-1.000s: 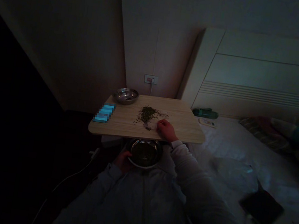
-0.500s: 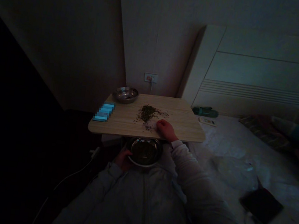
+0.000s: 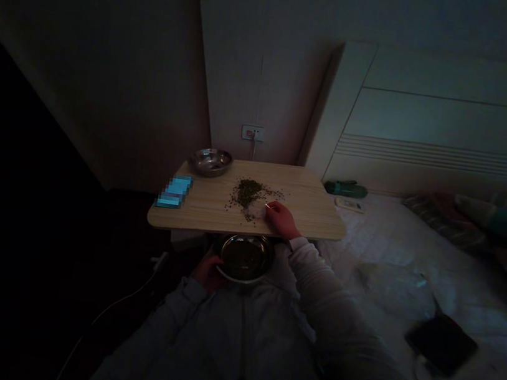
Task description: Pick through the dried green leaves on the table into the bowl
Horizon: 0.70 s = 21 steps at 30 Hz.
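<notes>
My left hand (image 3: 209,273) grips the left rim of a metal bowl (image 3: 243,278) held below the table's front edge; its inside is dark and its contents cannot be made out. Over the small wooden table (image 3: 312,208) my right hand (image 3: 281,219) is closed, fingers pinched on a pale, see-through piece (image 3: 256,210) that looks like thin plastic. This piece lies at the near side of a heap of small dark-green beans or seeds (image 3: 248,190). Loose ones are scattered around the heap, mostly to its right and front.
A second metal bowl (image 3: 210,163) stands at the table's back left corner, behind a lit phone (image 3: 174,191). Right of the table is a bed (image 3: 369,238) with a green bottle (image 3: 347,188), a remote control (image 3: 349,205) and a dark flat object (image 3: 442,343). A white cable (image 3: 119,301) hangs at left.
The view has shifted slightly. My right hand stays at the near side of the heap, with only a small change in its fingers. The left hand keeps its hold on the bowl.
</notes>
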Available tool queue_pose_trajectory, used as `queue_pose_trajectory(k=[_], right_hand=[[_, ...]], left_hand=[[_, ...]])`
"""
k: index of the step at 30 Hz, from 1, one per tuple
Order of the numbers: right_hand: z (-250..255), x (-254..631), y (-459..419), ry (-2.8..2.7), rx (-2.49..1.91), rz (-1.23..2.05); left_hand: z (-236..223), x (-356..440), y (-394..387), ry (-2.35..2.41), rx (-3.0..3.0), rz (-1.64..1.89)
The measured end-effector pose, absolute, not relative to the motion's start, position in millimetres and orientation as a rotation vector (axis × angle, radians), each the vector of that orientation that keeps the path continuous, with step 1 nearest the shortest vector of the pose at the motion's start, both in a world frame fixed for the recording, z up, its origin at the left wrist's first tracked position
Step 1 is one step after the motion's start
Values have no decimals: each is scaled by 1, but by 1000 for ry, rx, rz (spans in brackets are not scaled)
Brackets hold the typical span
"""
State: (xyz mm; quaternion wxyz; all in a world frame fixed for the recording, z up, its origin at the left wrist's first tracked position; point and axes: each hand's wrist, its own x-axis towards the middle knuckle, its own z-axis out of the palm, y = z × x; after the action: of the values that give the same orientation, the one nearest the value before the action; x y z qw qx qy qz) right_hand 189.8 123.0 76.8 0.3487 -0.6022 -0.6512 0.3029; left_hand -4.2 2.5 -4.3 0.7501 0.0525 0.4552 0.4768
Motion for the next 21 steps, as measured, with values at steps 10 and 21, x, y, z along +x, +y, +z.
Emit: queue_pose_trajectory(k=[10, 21], right_hand=[[73, 190, 123, -1748, -1577, 744], [75, 192, 119, -1769, -1504, 783]], left_hand=[[-8, -6, 3, 986, 108, 1036], [-4, -5, 1, 984, 129, 1058]])
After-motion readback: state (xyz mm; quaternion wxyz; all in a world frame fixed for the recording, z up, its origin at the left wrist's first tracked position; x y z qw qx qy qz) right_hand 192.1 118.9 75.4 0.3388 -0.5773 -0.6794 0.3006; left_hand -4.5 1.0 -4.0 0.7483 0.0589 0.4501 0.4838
